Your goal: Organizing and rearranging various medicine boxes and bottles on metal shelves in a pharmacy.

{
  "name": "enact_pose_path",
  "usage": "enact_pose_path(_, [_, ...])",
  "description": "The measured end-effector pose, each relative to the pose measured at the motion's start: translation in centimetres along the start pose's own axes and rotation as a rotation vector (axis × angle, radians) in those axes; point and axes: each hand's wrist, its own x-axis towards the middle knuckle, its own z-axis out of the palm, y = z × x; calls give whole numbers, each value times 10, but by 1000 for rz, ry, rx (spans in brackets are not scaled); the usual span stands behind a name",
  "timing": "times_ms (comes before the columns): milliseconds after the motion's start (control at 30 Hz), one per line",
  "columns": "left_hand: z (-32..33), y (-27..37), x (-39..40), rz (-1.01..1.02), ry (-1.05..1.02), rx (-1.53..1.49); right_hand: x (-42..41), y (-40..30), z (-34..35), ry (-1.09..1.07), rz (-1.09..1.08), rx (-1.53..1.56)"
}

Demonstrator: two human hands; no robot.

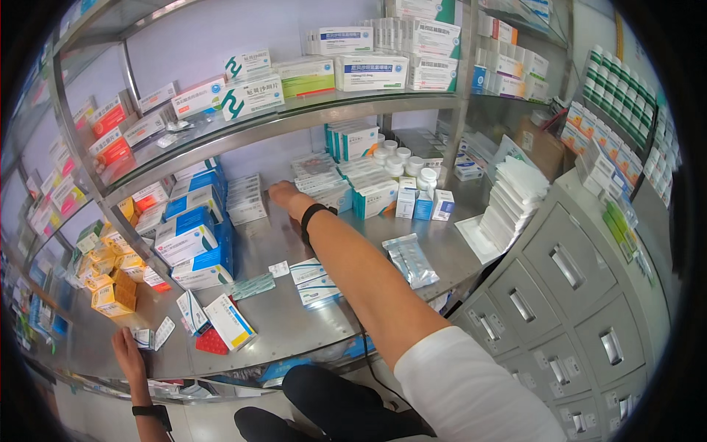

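Observation:
My right hand (284,194) reaches to the back of the steel shelf, between a stack of white medicine boxes (247,200) and a pile of boxes with teal ends (331,190). Its fingers are hardly visible, so what they touch cannot be told. At the front left, my left hand (127,349) rests beside a small white carton (144,338), and its grip is unclear. A white blister pack (164,333) lies just right of that carton. Further right are a white and yellow medicine box (230,322), a red blister pack (212,342) and green blister strips (253,285).
Blue and white cartons (185,237) and yellow boxes (113,295) stand at left. A steel upper shelf edge (287,122) crosses above my right hand. White bottles (427,178), a foil pouch (410,261), a stack of white packets (511,204) and a grey drawer cabinet (569,262) are at right.

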Motion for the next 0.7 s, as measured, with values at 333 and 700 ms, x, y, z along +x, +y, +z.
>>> enact_pose_path(333, [0, 7, 0, -26, 0, -76, 31, 18, -2, 74, -338, -715])
enact_pose_path(700, [4, 7, -1, -43, 89, -6, 45, 12, -3, 131, -320, -862])
